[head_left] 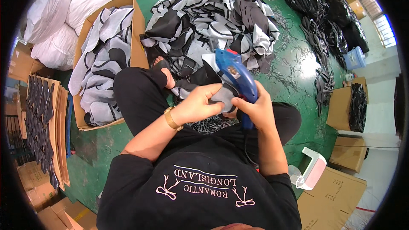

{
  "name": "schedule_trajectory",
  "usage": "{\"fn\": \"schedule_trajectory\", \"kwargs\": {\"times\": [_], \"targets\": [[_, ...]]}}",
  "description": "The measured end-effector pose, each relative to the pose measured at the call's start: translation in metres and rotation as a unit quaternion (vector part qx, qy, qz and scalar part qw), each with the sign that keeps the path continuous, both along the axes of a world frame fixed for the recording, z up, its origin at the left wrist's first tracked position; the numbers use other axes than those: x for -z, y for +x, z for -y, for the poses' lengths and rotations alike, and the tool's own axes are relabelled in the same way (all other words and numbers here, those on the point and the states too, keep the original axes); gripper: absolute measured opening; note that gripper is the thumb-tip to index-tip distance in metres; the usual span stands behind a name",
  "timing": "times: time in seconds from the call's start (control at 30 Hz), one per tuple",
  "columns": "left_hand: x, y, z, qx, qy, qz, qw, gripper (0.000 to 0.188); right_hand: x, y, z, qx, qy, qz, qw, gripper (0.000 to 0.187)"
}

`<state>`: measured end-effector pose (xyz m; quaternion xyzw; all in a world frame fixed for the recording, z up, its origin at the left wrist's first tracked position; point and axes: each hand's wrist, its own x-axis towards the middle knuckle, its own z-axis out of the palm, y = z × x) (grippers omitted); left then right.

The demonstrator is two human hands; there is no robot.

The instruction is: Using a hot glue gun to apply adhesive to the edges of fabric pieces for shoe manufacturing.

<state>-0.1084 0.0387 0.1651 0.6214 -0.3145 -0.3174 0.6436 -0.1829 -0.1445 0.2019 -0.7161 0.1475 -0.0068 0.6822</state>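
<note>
The right hand (259,107) has its grip closed round a blue cutter (236,74), its head angled up toward a heap (213,23) of grey and black cut pieces on the green floor (300,91). The left hand (197,104) pinches a grey piece (221,96) in its grip, just beside the cutter's body. Left of the heap, a box (139,38) is full of similar pieces; scraps (289,44) lie to its right.

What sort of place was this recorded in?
Probably a workshop or small factory floor: a large heap of grey and black pieces covers part of the green floor, a cardboard box holds similar pieces, and the right hand grips a blue corded tool.
</note>
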Motion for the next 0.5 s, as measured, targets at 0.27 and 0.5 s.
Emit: {"fn": "schedule_trajectory", "kwargs": {"times": [0.27,0.5], "targets": [[0.018,0.012,0.011,-0.075,-0.129,-0.521,0.840,0.045,0.010,-0.004,-0.001,-0.004,-0.079,0.018,0.997,0.044],[0.030,0.033,-0.002,-0.064,-0.214,-0.491,0.842,0.032,0.007,-0.006,0.004,0.047,-0.059,-0.010,0.997,0.044]]}}
